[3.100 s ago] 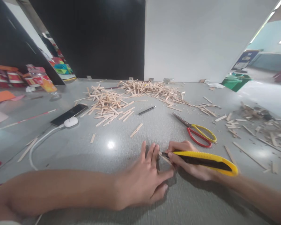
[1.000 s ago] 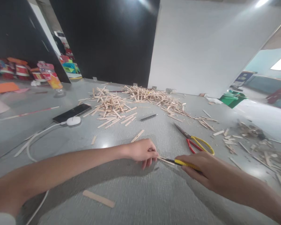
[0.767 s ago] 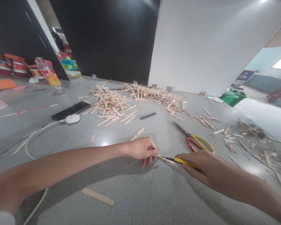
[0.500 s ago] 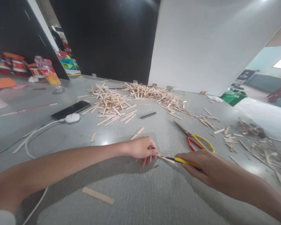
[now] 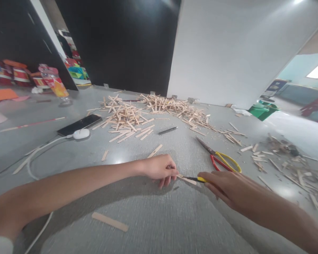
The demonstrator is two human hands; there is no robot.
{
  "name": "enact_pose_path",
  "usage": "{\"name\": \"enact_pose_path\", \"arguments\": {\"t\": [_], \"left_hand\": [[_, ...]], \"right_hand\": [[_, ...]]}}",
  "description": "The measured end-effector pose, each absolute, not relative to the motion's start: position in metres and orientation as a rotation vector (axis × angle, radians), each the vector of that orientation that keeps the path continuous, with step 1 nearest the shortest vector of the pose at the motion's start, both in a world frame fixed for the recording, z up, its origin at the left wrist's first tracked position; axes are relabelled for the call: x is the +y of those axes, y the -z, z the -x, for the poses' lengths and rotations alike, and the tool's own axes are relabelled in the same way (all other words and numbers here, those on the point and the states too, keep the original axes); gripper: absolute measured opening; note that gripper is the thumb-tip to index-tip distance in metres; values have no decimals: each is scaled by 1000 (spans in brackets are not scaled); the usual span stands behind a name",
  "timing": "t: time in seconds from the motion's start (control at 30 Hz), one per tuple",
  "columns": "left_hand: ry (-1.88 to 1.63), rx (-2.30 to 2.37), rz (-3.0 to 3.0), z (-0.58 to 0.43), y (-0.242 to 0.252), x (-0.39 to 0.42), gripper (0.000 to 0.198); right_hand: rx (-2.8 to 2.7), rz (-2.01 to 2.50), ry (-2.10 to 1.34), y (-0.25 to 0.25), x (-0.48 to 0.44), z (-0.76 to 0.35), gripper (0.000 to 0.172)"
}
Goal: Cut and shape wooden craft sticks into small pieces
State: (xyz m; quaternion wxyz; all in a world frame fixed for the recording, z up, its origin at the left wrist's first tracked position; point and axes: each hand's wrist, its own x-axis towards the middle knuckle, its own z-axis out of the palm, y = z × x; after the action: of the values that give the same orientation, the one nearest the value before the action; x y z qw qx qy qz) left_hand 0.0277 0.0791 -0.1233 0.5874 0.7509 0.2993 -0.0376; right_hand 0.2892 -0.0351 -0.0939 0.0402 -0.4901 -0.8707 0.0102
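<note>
My left hand pinches one end of a wooden craft stick low over the grey table. In my right hand is a yellow-handled utility knife, its dark narrow tip against the stick close to my left fingertips. Most of the knife's handle is hidden under my right fingers. Just beyond my right hand lie scissors with one red and one yellow handle loop. A loose craft stick rests nearer me, and another with a slot cut in it lies behind my left hand.
Heaped craft sticks spread along the back of the table, before a black and white panel. A pen lies in front of them. At left are a phone, a white cable and a bottle. Wood scraps litter the right.
My right hand has shifted slightly and covers more of the knife's yellow handle. My left hand keeps its pinch on the craft stick, and the view has moved a little.
</note>
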Motion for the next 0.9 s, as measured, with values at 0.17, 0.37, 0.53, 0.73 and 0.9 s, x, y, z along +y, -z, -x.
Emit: {"name": "enact_pose_path", "arguments": {"t": [0.17,0.37,0.53,0.73,0.9], "left_hand": [[91,679,-1779,-27,121,79,31],[91,671,-1802,-26,120,79,31],[77,663,-1819,-27,124,78,37],[102,659,-1831,-25,129,80,37],[119,700,-1822,-25,131,80,35]], "right_hand": [[-2839,1503,505,105,-40,-273,19],[-2772,1376,934,112,-44,-265,32],[-2713,1287,786,126,-41,-277,54],[-2900,1384,905,112,-49,-260,37],[-2784,1340,749,134,-37,-277,41]]}}
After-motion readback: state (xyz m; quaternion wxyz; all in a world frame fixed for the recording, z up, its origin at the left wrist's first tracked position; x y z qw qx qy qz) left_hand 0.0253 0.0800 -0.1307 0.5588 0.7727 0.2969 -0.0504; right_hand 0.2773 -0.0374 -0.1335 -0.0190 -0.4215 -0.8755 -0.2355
